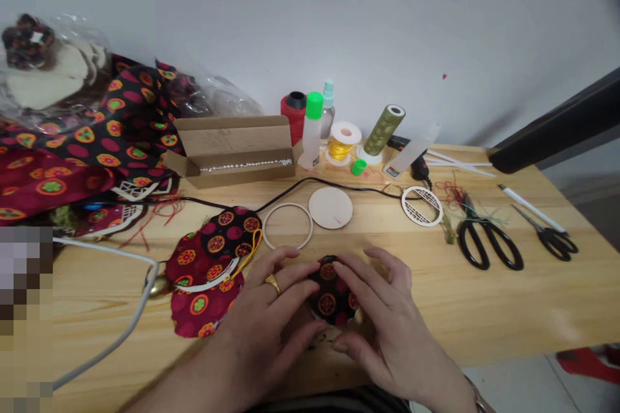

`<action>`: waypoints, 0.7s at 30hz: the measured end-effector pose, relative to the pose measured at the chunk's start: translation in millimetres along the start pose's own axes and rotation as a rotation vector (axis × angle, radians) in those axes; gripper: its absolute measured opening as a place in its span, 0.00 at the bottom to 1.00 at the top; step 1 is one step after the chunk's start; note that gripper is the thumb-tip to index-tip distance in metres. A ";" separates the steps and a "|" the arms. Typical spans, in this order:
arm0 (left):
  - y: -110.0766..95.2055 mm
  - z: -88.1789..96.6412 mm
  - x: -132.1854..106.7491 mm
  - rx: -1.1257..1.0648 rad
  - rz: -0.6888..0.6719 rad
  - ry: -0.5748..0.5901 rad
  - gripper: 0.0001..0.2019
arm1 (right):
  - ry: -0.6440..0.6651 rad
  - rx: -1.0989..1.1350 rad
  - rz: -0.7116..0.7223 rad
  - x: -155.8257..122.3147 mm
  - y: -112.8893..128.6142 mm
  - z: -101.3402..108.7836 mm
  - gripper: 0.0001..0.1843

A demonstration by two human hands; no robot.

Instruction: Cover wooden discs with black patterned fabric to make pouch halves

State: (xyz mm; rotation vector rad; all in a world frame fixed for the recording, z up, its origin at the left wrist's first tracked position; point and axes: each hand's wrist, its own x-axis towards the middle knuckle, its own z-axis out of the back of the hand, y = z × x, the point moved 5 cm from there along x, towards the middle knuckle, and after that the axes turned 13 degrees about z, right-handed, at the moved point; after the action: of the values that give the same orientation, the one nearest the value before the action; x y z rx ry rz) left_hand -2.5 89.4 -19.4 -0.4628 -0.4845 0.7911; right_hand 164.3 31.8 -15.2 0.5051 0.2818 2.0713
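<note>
Both of my hands meet at the near middle of the wooden table [508,310] around a small round piece covered in black patterned fabric [332,297]. My left hand [271,310], with a gold ring, cups its left side, fingers curled over the top. My right hand [382,316] presses on its right side, thumb tucked under the near edge. Just left of my hands lie red and black patterned fabric circles [208,271] with a white ring frame among them. A thin wooden ring [287,226] and a plain wooden disc [330,208] lie just beyond my fingers.
An open cardboard box [232,148], thread spools, a glue bottle [311,129] and a gold cord reel [341,142] line the back. A carved white ring [421,205], black scissors [487,239] and smaller scissors [552,235] lie right. Patterned cloth [97,135] piles at left; a black cable crosses the table.
</note>
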 end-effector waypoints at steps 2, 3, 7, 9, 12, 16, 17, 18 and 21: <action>-2.1 2.0 0.8 -0.013 0.012 0.017 0.16 | 0.030 0.005 0.008 0.8 0.6 -0.8 0.38; -3.4 3.1 1.0 -0.020 0.015 0.027 0.16 | 0.035 0.010 0.009 1.1 0.6 -0.8 0.38; -7.0 5.2 0.3 -0.030 0.040 0.089 0.13 | 0.029 0.041 -0.002 2.2 -0.2 -0.5 0.36; -7.1 5.3 -0.1 -0.025 0.058 0.119 0.12 | 0.031 0.056 -0.006 2.7 -0.1 -0.5 0.34; -8.3 6.4 0.4 -0.026 0.039 0.128 0.12 | 0.042 0.068 -0.006 3.2 0.3 -0.4 0.31; -10.0 6.5 1.1 -0.007 0.034 0.148 0.12 | 0.052 0.078 -0.005 3.8 0.4 -0.2 0.28; -10.0 6.5 1.1 -0.006 0.049 0.152 0.11 | 0.052 0.081 -0.003 3.9 0.4 -0.2 0.28; -9.9 6.6 0.9 -0.008 0.066 0.153 0.10 | 0.052 0.084 -0.003 4.1 0.3 -0.3 0.27; -9.1 6.2 0.1 -0.008 0.100 0.171 0.08 | 0.055 0.091 -0.006 3.8 0.0 -0.6 0.27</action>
State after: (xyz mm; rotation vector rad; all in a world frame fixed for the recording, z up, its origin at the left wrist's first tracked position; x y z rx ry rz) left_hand -1.0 85.2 -9.3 -0.5606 -0.3075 0.8374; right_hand 162.2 35.1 -14.8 0.5024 0.4112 2.0752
